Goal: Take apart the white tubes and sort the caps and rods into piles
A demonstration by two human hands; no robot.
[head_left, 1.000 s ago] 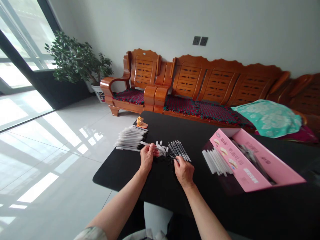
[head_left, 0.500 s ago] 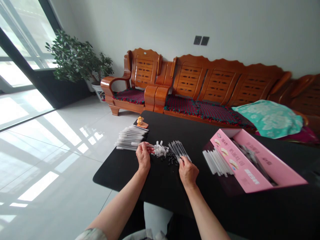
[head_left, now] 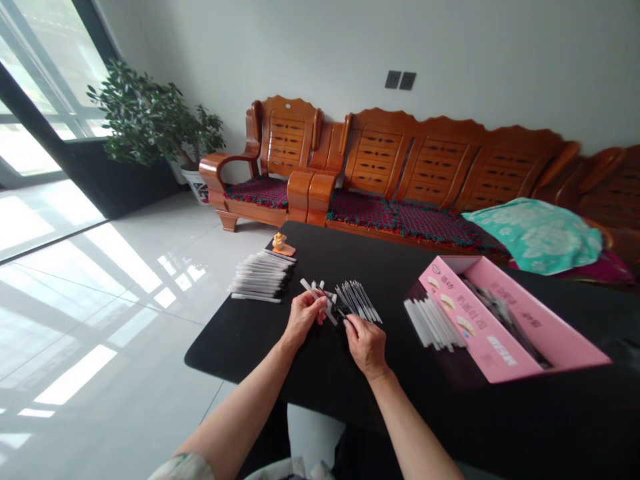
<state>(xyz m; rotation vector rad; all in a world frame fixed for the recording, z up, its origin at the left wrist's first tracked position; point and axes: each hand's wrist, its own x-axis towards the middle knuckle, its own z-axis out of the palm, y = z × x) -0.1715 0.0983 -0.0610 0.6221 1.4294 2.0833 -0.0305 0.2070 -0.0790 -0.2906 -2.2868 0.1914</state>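
Observation:
My left hand (head_left: 303,317) is closed on a white, translucent pen barrel (head_left: 309,288), which slants down to the right. Close to the barrel's lower end, my right hand (head_left: 367,343) pinches a thin pen refill (head_left: 341,311), mostly hidden by the fingers. Between and behind the hands lie small white caps (head_left: 321,285) and little black plugs, partly covered. A row of pen refills (head_left: 357,300) lies just beyond my right hand. Left of my left hand, several white pens (head_left: 260,275) with dark ends are lined up on the black table (head_left: 240,340).
White barrels (head_left: 434,323) lie beside a pink box (head_left: 480,320) with dark contents on the right. A small yellow figurine (head_left: 280,243) stands at the table's far left corner. Beyond the table is a wooden sofa (head_left: 380,150); a potted plant (head_left: 150,120) stands left.
My right hand has drawn back left from the refill row toward my left hand. The barrel in my left hand has moved right and turned from nearly level to slanting.

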